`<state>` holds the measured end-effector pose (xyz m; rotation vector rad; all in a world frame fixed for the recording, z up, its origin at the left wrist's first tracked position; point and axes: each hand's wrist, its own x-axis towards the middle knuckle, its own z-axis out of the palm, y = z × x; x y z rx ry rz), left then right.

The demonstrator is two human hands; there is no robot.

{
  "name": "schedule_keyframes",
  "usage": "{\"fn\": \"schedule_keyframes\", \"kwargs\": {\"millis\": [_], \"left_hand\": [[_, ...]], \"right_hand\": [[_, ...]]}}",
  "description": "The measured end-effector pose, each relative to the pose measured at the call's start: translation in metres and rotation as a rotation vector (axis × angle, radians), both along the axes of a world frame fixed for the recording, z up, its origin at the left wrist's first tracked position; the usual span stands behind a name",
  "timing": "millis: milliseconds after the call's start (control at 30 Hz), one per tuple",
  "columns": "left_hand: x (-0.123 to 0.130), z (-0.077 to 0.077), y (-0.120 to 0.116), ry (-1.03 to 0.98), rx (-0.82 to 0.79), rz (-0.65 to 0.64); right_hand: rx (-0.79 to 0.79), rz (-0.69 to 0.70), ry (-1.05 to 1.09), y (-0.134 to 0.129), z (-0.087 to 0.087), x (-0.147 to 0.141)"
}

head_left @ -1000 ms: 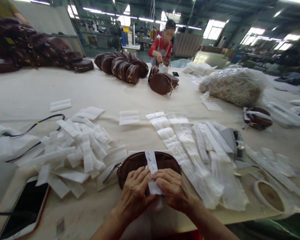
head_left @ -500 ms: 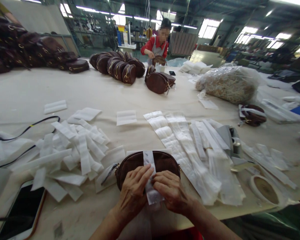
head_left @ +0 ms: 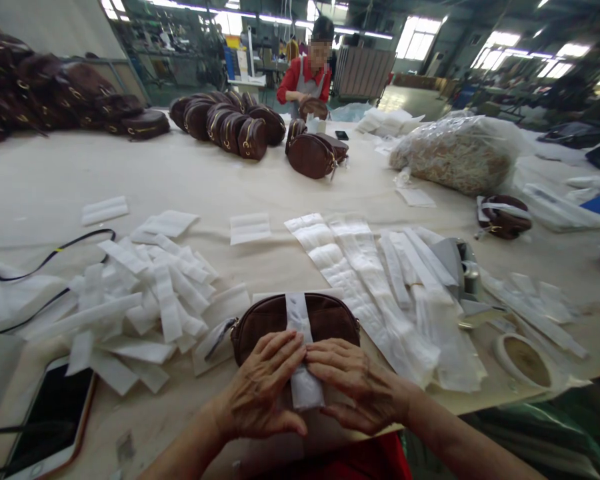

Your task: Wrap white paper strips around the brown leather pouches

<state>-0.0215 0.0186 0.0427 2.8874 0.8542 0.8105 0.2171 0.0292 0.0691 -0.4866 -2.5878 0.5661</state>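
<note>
Though open, hands [head_left: 265,383] [head_left: 357,380] on white strip [head_left: 307,392]

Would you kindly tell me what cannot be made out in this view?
Head view: lower front of the brown bag, hidden by the left hand, right hand and white strip.
Head view: any marking on that strip, blurred.
Head view: near end of the phone, cut off by the bottom edge.
Head view: fingers of the co-worker, too small.

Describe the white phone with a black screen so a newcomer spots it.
On the large cream table, find the heap of white strips at left. Just nearer lies the white phone, set apart by its black screen and coppery rim.
</note>
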Motion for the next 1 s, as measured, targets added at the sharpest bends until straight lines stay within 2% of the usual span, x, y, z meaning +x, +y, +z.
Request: {"fn": "schedule_keyframes", "kwargs": {"millis": [67,200,333,533,667,833,933,1000], "left_hand": [[-0.003,0.001,0.001,0.028,0.042,-0.036],[-0.002,-0.001,0.002,-0.004,0.165,-0.033],[0.002,-0.003,0.002,0.015,0.227,-0.041],[0.008,-0.023,0.004,0.010,0.347,0.009],[0.006,-0.031,0.008,0.025,0.352,-0.012],[0.005,-0.035,0.001,-0.030,0.318,-0.039],[0.004,-0.045,-0.002,-0.140,0.218,-0.009],[0.002,-0.055,0.000,-0.155,0.193,0.010]], "right_hand": [[0.056,-0.010,-0.013,0.000,-0.005,0.002],[0.248,-0.169,0.057,-0.005,-0.021,-0.004],[0.368,-0.230,0.044,-0.007,-0.030,-0.012],[0.487,-0.243,0.114,0.001,-0.048,-0.018],[0.505,-0.235,0.108,0.005,-0.060,-0.016],[0.569,-0.276,0.086,-0.006,-0.073,-0.013],[0.583,-0.333,0.031,-0.013,-0.078,-0.017],[0.576,-0.374,-0.039,-0.016,-0.075,-0.017]]}}
